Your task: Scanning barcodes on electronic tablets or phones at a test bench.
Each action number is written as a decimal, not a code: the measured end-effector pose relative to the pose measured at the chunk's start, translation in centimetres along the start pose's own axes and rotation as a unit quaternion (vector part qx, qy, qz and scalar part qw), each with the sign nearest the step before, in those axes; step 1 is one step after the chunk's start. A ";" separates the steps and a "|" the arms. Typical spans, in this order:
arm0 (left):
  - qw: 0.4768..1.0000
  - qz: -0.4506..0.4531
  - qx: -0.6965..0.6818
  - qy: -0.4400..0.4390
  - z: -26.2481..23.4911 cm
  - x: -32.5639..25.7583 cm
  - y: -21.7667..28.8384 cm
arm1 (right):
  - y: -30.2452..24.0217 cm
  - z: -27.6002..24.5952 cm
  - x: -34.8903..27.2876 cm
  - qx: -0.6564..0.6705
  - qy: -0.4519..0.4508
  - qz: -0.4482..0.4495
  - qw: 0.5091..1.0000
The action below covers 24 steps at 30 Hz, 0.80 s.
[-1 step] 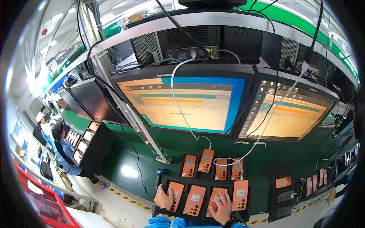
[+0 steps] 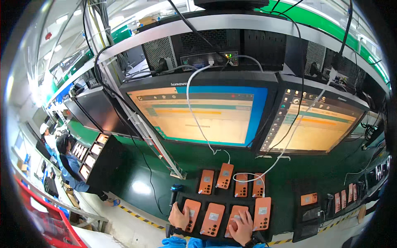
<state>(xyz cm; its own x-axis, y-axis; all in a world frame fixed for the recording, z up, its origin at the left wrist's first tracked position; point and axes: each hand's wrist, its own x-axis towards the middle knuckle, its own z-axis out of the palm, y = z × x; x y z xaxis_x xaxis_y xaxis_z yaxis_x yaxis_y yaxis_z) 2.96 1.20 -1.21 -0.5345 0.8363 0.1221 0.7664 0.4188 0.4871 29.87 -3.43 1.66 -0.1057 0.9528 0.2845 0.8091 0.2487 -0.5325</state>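
Several orange phones lie back up, camera ends toward me, in a black tray (image 2: pixel 198 227). My left hand (image 2: pixel 178 217) is at the tray's left edge, beside the leftmost phone (image 2: pixel 194 215). Its fingers are curled; what they grip is hidden. A dark handheld device with a blue ring, like a scanner (image 2: pixel 176 188), stands just beyond that hand. My right hand (image 2: pixel 242 227) rests on the third phone (image 2: pixel 233 220), fingers apart. Between my hands lies another phone (image 2: pixel 213 219). The rightmost phone (image 2: pixel 262 213), next to my right hand, has a white cable (image 2: pixel 264 186) at its far end.
More orange phones (image 2: pixel 206 182) lie in a farther row, one joined to another white cable (image 2: pixel 228 157). Two monitors (image 2: pixel 194 115) stand behind, under a metal shelf. A metal post (image 2: pixel 155 138) rises at the left. More phones (image 2: pixel 308 199) lie at the right. Two people sit farther left.
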 end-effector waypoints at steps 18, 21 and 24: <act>0.897 0.169 -0.066 -0.403 -0.8 15.5 -4.5 | -1.9 1.9 1.8 0.001 0.075 0.118 0.990; 0.890 0.236 -0.141 -0.363 -0.7 20.1 -0.5 | -1.6 1.2 1.0 0.046 0.102 0.153 0.982; 0.865 0.300 -0.137 -0.378 1.4 22.8 3.1 | -1.5 0.7 -2.0 0.020 0.151 0.177 0.972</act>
<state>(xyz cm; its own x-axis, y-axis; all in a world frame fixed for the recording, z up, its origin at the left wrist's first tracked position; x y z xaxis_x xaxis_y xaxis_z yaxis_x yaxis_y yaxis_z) -6.32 22.06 1.90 0.3954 0.9097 -0.1272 0.6567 -0.1831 0.7316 28.45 -5.60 1.32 0.3553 0.8869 0.2953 0.7401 -0.0740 -0.6684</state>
